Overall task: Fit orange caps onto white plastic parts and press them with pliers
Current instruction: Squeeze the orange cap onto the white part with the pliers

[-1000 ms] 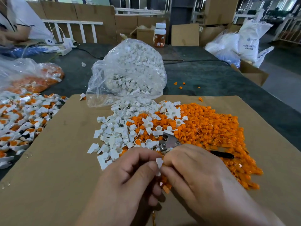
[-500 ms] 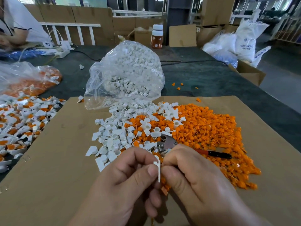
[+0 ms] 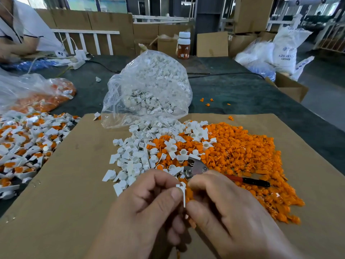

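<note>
Fingers of the left hand (image 3: 147, 208) and right hand (image 3: 224, 208) cover most of the white part (image 3: 183, 193) pinched between them; whether an orange cap sits on it cannot be told. The right hand hides the middle of the pliers (image 3: 197, 168), whose tip is buried under loose parts. Off the cardboard's left edge, the pile of capped parts (image 3: 24, 143) is cut off by the frame.

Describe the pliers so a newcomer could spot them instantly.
On the brown cardboard sheet, find the heap of orange plastic caps. At its near left edge, just beyond the right hand, lie the steel pliers. Among the plastic pieces they alone are metal, with a red-and-black handle.
</note>
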Motion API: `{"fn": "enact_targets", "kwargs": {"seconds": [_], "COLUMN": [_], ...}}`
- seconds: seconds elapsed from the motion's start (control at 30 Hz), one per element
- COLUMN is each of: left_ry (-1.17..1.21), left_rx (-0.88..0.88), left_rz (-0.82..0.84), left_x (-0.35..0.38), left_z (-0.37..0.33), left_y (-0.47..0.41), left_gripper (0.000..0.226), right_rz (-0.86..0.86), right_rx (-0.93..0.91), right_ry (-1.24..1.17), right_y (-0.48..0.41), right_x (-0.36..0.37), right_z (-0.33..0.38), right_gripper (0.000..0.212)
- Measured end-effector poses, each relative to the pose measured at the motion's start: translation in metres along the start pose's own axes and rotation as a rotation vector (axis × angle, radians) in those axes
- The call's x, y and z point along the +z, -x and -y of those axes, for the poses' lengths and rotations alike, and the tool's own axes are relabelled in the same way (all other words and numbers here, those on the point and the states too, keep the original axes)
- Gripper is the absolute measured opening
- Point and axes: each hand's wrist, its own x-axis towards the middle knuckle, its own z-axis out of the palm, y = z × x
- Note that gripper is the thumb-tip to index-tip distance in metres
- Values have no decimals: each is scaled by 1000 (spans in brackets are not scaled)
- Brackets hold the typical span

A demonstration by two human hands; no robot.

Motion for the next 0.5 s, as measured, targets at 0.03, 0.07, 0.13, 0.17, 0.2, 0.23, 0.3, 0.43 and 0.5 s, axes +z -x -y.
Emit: {"fn": "enact_targets", "kwargs": {"seconds": [0.03,0.07,0.13,0.17,0.2,0.23,0.3,0.43,0.5], "left_ry": [69,114,156,153,119,48,-179,-487,-356], "left_rx": [-53,-82,-112,-109,-86,-46,94,319,191], "left_rz": [13,37,80,100,122,133,96,22,2], "left_x": [0,0,0,-1,-2,-2,-4,-6,-5], "left_z": [1,1,0,0,0,0,4,5,4], "left_y": [-2,-3,-3,-3,-1,0,3,6,5], "left_gripper": [33,34,34,33,32,31,36,33,32], "right_rz": [-15,-35,-73,-86,-96,-93,2,239,134], "right_rx": [-95,-148,-184,-191,-174,-116,99,502,261], "right_ry": [57,87,109,94,65,7,-264,-760,-431], "right_y": [-1,-1,-2,-1,0,1,0,-5,-2], "right_x": [-1,-1,0,1,2,3,1,-1,1], "right_z": [-1,-2,-3,-4,-4,-2,4,8,1], "right_gripper": [24,22,26,26,24,24,24,25,25]}}
